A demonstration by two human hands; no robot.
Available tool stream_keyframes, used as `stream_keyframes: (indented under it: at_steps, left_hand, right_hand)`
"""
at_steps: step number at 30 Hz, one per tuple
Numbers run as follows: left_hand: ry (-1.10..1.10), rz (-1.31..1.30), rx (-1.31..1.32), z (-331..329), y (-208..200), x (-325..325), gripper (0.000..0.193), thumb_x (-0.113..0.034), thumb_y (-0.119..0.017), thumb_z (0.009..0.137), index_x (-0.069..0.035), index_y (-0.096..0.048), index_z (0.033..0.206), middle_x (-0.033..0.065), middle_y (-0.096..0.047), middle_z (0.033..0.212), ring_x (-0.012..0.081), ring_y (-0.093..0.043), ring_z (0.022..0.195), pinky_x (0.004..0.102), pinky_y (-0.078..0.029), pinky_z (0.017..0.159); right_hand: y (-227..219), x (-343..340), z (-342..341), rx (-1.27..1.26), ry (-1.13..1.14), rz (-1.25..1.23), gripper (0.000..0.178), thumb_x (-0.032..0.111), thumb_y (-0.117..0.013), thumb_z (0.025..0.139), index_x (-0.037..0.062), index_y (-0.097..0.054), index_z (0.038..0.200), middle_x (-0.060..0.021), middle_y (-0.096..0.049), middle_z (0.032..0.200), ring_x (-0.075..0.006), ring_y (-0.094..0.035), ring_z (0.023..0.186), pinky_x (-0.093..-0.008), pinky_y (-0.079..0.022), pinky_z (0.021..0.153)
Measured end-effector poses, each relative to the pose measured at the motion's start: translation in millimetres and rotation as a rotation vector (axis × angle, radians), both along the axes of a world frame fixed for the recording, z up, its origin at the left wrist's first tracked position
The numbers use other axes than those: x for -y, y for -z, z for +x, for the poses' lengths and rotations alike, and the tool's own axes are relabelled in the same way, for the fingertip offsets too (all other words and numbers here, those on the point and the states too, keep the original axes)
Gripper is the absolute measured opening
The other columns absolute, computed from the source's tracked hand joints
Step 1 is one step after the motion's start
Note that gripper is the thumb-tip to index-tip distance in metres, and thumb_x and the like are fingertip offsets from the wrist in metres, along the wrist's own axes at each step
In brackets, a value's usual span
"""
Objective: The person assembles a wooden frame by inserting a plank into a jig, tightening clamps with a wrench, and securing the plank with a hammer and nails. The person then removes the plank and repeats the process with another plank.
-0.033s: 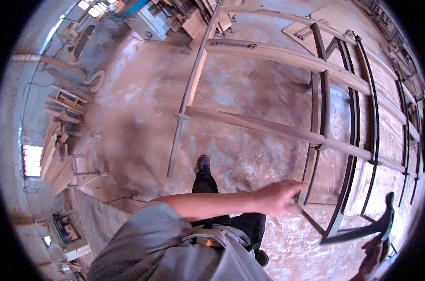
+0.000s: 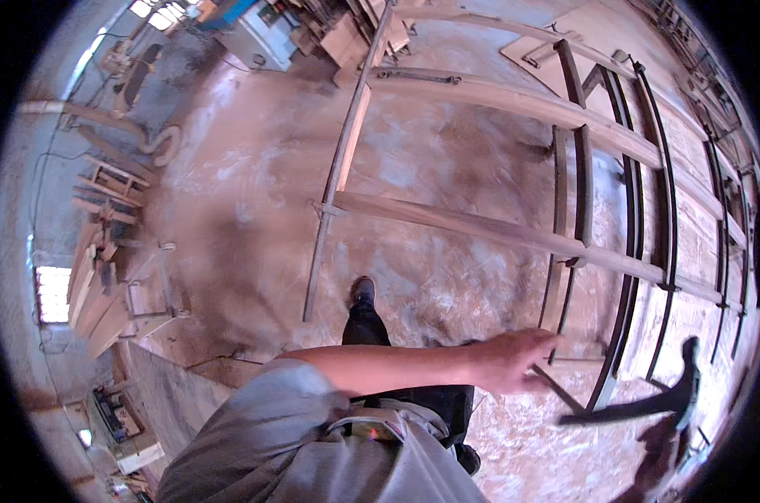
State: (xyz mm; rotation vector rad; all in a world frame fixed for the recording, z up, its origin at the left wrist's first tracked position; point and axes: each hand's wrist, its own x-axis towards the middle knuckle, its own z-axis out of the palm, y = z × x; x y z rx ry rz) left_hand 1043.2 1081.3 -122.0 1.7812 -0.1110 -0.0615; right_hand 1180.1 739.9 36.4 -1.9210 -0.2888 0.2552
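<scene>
My left hand (image 2: pixel 514 360) reaches across my body to the right, its fingers closed on a thin narrow bar (image 2: pixel 558 391) that slants down to the right. At the lower right, in shadow, my right hand (image 2: pixel 661 453) grips a dark hammer-like tool (image 2: pixel 648 408) with a long arm and a curved upright end. The tool's left tip overlaps the lower end of the thin bar; whether they touch I cannot tell. Just beyond my hands stands a large wooden frame (image 2: pixel 480 228) of long rails, with dark clamp bars (image 2: pixel 669 197) lying across it.
A long thin bar (image 2: pixel 334 180) crosses the frame's left end. Wood offcuts (image 2: pixel 95 289) lean by the left wall near a workbench (image 2: pixel 170 402). A pale cabinet (image 2: pixel 258 38) stands at the back left, and a flat board (image 2: pixel 548 54) lies at the far right.
My left hand has shifted slightly right, with the thin bar. The dark tool in my right hand has moved a little up and left, its left tip rising.
</scene>
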Motion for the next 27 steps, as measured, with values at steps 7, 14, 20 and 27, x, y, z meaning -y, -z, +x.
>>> stream_keyframes:
  at_steps: [7, 14, 20, 27]
  left_hand:
    - [0.084, -0.320, -0.140, -75, -22, -99, 0.051, -0.021, -0.070, 0.084, -0.007, -0.048, 0.127, 0.0157, -0.062, 0.093, 0.0304, -0.065, 0.084, 0.0422, -0.048, 0.076]
    - [-0.240, -0.502, -0.102, -102, -32, -184, 0.034, -0.023, -0.065, 0.093, -0.002, -0.048, 0.113, 0.0089, -0.058, 0.092, 0.0194, -0.058, 0.087, 0.0358, -0.048, 0.078]
    - [-0.222, 0.142, 0.224, -119, -18, -251, 0.029, -0.016, -0.068, 0.084, -0.002, -0.062, 0.109, 0.0151, -0.062, 0.107, 0.0337, -0.059, 0.096, 0.0404, -0.048, 0.088]
    - [-0.767, -0.368, -0.482, -203, 94, -354, 0.046, -0.005, -0.063, 0.089, 0.000, -0.043, 0.130, 0.0108, -0.060, 0.110, 0.0161, -0.062, 0.097, 0.0302, -0.051, 0.087]
  right_hand:
    - [22, -267, -131, -0.546, -0.222, 0.639, 0.033, 0.025, -0.067, 0.089, -0.0019, -0.060, 0.106, -0.0134, -0.066, 0.086, -0.0204, -0.062, 0.067, -0.0358, -0.051, 0.059]
    - [90, -362, -193, -0.323, -0.453, 0.098, 0.080, 0.011, -0.075, 0.081, -0.0006, -0.029, 0.145, -0.0151, -0.044, 0.140, -0.0244, -0.046, 0.128, -0.0388, -0.041, 0.104]
    - [123, -411, -188, -0.594, -0.338, 0.110, 0.035, 0.008, -0.067, 0.087, 0.0008, -0.052, 0.117, -0.0022, -0.061, 0.089, -0.0085, -0.056, 0.077, -0.0229, -0.047, 0.069]
    - [169, -418, -225, -0.859, -0.146, -0.125, 0.027, 0.025, -0.064, 0.092, 0.0032, -0.056, 0.105, -0.0003, -0.057, 0.070, -0.0081, -0.053, 0.059, -0.0246, -0.045, 0.052]
